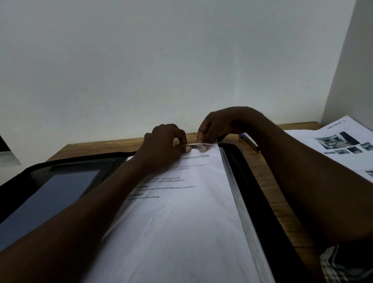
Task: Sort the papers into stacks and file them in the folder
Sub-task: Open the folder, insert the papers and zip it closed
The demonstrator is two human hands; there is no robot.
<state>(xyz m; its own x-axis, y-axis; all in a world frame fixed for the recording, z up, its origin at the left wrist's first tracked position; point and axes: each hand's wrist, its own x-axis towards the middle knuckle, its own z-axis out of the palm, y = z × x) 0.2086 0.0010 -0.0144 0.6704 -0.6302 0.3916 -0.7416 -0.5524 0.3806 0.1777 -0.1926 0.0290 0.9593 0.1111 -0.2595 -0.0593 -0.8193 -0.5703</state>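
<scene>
Two hands together at the 12 o'clock edge of a white paper stack (186, 218). Left hand (165, 142) with fingers curled, thumb and forefinger pinching the stack's glossy far edge. Right hand (219, 125) just beside it, fingers bent down and pinching that same edge. Stack lying in the right half of an open black folder (250, 181) on the wooden desk (270, 179). At 2 o'clock, loose sheets (347, 152) printed with photos. Between sheets and folder, a pen (250, 142).
</scene>
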